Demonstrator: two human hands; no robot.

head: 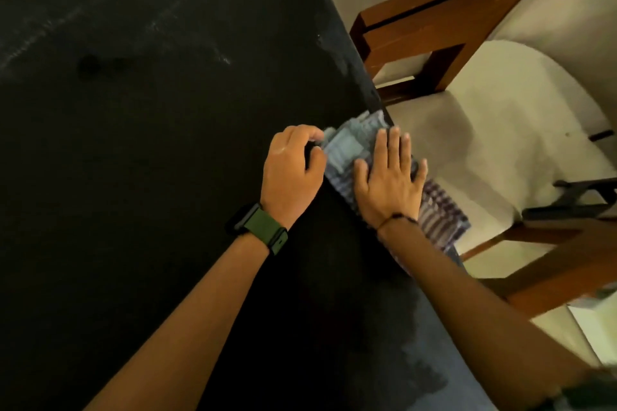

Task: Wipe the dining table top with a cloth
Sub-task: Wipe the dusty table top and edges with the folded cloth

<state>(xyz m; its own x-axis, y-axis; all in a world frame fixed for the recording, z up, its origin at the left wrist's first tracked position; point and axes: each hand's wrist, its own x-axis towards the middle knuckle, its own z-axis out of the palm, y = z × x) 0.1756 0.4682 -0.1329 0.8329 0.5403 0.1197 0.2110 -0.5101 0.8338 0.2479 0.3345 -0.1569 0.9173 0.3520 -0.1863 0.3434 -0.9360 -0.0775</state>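
Striped cloth [347,150], grey-blue and folded, lies at the right edge of the dark counter [150,143], part of it hanging over the edge. Right hand [389,180] lies flat on the cloth, fingers straight and spread, pressing it down. Left hand [293,170] is at the cloth's left end, fingers curled and pinching that end. Green-strapped watch [260,227] on left wrist. Pale streaks on the counter's far part. Wooden chairs with cream seats [484,143] stand just beside the counter edge.
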